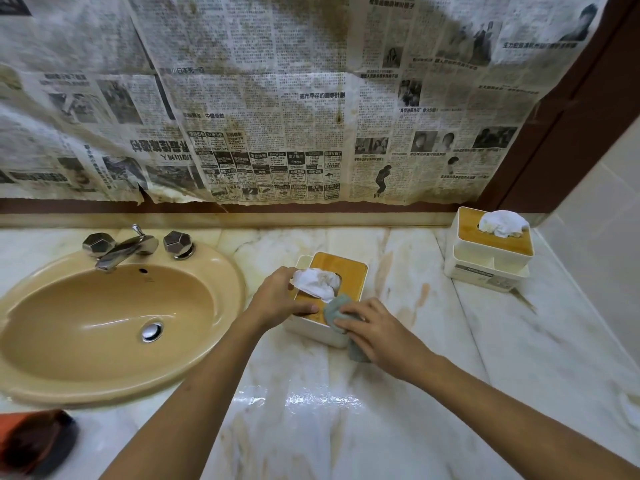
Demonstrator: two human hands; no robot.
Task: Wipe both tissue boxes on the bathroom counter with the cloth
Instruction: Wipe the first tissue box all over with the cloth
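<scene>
A white tissue box with a wooden lid (343,271) stands on the marble counter right of the sink, a white tissue sticking out of its slot. My left hand (280,297) grips its left side, thumb on the lid's near edge. My right hand (377,327) presses a grey-green cloth (334,310) on the lid's near right corner; part of the cloth hangs down the box front under my palm. A second tissue box (485,258), same kind, stands at the back right corner of the counter, untouched.
A beige sink (114,320) with a chrome tap (128,249) fills the left of the counter. Stained newspaper (277,116) covers the wall behind. A dark red-brown object (34,441) lies at the near left edge. A tiled side wall (606,237) bounds the right.
</scene>
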